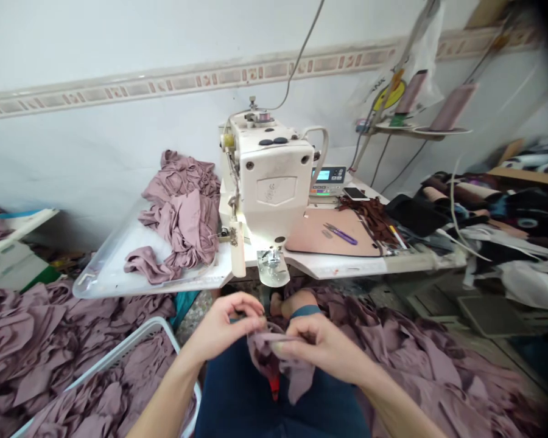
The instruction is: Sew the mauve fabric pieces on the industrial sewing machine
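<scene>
Over my lap, a small mauve piece of fabric [296,377] hangs between my two hands. My left hand [231,322] pinches its upper left edge between thumb and fingers. Gripping its folded top edge from the other side is my right hand [317,344], thumb on top. Below the cloth a red pointed thing [274,386] shows against my dark blue trousers; its kind is hidden. Just beyond my hands stands a white sewing machine [274,188], its small metal plate [274,271] jutting toward me.
Mauve fabric [187,219] is heaped left of the machine. A white basket [164,325] of cloth stands at lower left, with more piles on both sides. Purple thread snips [342,234] lie on a tan mat [310,237]; a phone [356,193] and thread cones [454,106] are at right.
</scene>
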`<state>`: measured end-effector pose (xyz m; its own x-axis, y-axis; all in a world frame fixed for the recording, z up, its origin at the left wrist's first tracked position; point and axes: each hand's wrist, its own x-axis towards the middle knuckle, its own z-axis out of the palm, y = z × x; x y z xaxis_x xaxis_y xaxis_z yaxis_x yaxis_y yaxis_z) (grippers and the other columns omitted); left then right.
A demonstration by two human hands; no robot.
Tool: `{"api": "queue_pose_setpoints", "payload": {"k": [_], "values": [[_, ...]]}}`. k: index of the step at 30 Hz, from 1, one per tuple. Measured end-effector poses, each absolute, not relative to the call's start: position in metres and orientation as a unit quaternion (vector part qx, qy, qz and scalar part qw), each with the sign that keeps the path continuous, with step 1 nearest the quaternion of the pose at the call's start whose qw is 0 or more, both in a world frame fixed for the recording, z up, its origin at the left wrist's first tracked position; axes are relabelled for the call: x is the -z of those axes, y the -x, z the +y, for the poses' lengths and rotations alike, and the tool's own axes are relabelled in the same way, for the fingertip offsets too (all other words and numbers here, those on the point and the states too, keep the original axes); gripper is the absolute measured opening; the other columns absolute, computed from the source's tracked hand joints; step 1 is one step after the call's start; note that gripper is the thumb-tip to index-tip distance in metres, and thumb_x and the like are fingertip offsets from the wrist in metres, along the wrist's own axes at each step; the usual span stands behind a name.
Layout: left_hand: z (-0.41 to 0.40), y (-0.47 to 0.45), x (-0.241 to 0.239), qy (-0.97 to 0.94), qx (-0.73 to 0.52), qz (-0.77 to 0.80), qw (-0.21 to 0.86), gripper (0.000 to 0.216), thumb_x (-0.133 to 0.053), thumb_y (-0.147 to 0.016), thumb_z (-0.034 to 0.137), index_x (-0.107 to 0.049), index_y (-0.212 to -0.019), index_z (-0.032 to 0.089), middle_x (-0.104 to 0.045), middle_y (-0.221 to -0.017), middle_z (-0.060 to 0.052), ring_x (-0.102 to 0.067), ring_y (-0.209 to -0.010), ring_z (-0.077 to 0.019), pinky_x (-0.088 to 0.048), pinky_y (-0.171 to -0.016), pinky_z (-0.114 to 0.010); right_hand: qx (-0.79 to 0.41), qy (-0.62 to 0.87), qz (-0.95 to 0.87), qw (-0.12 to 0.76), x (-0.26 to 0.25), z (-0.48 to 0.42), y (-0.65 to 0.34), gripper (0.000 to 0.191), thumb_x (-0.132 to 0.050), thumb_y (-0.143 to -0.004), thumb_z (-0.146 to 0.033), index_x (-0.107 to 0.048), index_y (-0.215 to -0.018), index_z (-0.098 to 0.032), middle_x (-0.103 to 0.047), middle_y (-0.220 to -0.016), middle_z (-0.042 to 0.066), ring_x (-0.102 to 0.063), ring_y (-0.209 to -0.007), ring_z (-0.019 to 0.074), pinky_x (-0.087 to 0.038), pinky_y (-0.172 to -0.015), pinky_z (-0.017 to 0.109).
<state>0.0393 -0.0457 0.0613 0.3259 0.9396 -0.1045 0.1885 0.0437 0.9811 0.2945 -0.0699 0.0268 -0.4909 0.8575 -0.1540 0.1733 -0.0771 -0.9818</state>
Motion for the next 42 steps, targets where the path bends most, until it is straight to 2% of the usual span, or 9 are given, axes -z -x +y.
{"api": "queue_pose_setpoints", "payload": {"k": [3, 6, 10, 14, 19, 25, 28, 34, 42], "values": [[-0.024, -0.039, -0.059, -0.567, -0.451, 0.482, 0.493, 0.039, -0.083, -0.09, 0.049, -0.076, -0.113, 0.018, -0.071, -0.078, -0.002, -0.067, -0.075, -0.0181, -0.052, -0.075, -0.028, -0.511, 0.441, -0.676, 0.297, -0.052, -0.059, -0.313, 0.043, -0.083, -0.092, -0.053, -0.076, -0.068, -0.018, -0.063, -0.064, 0.0, -0.051, -0.059, 0.0136, -0.035, -0.053, 0.024], [-0.006, -0.053, -0.058, -0.542, -0.496, 0.471, 0.487, 0.045, -0.085, -0.087, 0.049, -0.075, -0.118, 0.018, -0.062, -0.076, 0.003, -0.055, -0.065, -0.0132, -0.043, -0.064, -0.025, -0.441, 0.462, -0.705, 0.306, -0.07, -0.053, -0.321, 0.041, -0.079, -0.095, -0.052, -0.079, -0.07, -0.02, -0.068, -0.068, 0.003, -0.056, -0.061, 0.0159, -0.038, -0.053, 0.025], [0.008, -0.075, -0.055, -0.514, -0.517, 0.436, 0.528, 0.036, -0.089, -0.083, 0.048, -0.073, -0.09, 0.016, -0.049, -0.063, 0.006, -0.043, -0.057, -0.0102, -0.032, -0.056, -0.024, -0.354, 0.497, -0.71, 0.351, -0.073, -0.049, -0.323, 0.034, -0.078, -0.095, -0.053, -0.087, -0.083, -0.023, -0.074, -0.074, 0.005, -0.06, -0.064, 0.0184, -0.045, -0.059, 0.027], [0.018, -0.089, -0.051, -0.453, -0.545, 0.404, 0.579, 0.039, -0.095, -0.076, 0.046, -0.073, -0.087, 0.015, -0.051, -0.064, 0.006, -0.04, -0.056, -0.0084, -0.025, -0.053, -0.023, -0.381, 0.523, -0.619, 0.445, -0.071, -0.039, -0.32, 0.045, -0.082, -0.088, -0.062, -0.088, -0.1, -0.019, -0.071, -0.07, 0.004, -0.058, -0.059, 0.0186, -0.047, -0.057, 0.029], [0.02, -0.087, -0.052, -0.402, -0.534, 0.383, 0.638, 0.05, -0.1, -0.067, 0.049, -0.064, -0.071, 0.015, -0.052, -0.065, 0.005, -0.037, -0.054, -0.0056, -0.019, -0.051, -0.023, -0.457, 0.486, -0.509, 0.544, -0.073, -0.009, -0.303, 0.054, -0.094, -0.076, -0.062, -0.087, -0.106, -0.018, -0.061, -0.062, -0.003, -0.052, -0.058, 0.0137, -0.047, -0.059, 0.028], [0.013, -0.068, -0.038, -0.383, -0.546, 0.393, 0.633, 0.044, -0.101, -0.064, 0.042, -0.069, -0.077, 0.015, -0.053, -0.066, 0.006, -0.034, -0.054, -0.0055, -0.018, -0.05, -0.021, -0.518, 0.436, -0.437, 0.592, -0.072, 0.016, -0.279, 0.045, -0.101, -0.067, -0.054, -0.086, -0.096, -0.022, -0.075, -0.076, 0.001, -0.069, -0.071, 0.0179, -0.06, -0.073, 0.032], [0.009, -0.067, -0.03, -0.399, -0.563, 0.421, 0.589, 0.041, -0.098, -0.068, 0.044, -0.071, -0.08, 0.015, -0.054, -0.065, 0.006, -0.034, -0.054, -0.0063, -0.021, -0.052, -0.022, -0.513, 0.429, -0.435, 0.603, -0.072, 0.019, -0.271, 0.043, -0.1, -0.067, -0.052, -0.083, -0.091, -0.021, -0.079, -0.08, 0.004, -0.074, -0.073, 0.021, -0.062, -0.07, 0.034], [0.005, -0.076, -0.034, -0.447, -0.592, 0.428, 0.516, 0.036, -0.092, -0.076, 0.046, -0.072, -0.079, 0.016, -0.065, -0.074, 0.001, -0.055, -0.071, -0.0142, -0.043, -0.069, -0.025, -0.518, 0.424, -0.424, 0.61, -0.071, 0.023, -0.267, 0.04, -0.101, -0.065, -0.047, -0.08, -0.085, -0.019, -0.08, -0.076, 0.004, -0.074, -0.067, 0.0203, -0.063, -0.065, 0.032], [0.005, -0.079, -0.045, -0.497, -0.598, 0.438, 0.451, 0.035, -0.086, -0.084, 0.046, -0.069, -0.075, 0.016, -0.062, -0.073, 0.001, -0.053, -0.072, -0.0154, -0.043, -0.069, -0.026, -0.552, 0.424, -0.422, 0.581, -0.069, 0.019, -0.271, 0.039, -0.103, -0.059, -0.045, -0.082, -0.079, -0.019, -0.077, -0.07, 0.003, -0.069, -0.06, 0.017, -0.058, -0.058, 0.027]]}}
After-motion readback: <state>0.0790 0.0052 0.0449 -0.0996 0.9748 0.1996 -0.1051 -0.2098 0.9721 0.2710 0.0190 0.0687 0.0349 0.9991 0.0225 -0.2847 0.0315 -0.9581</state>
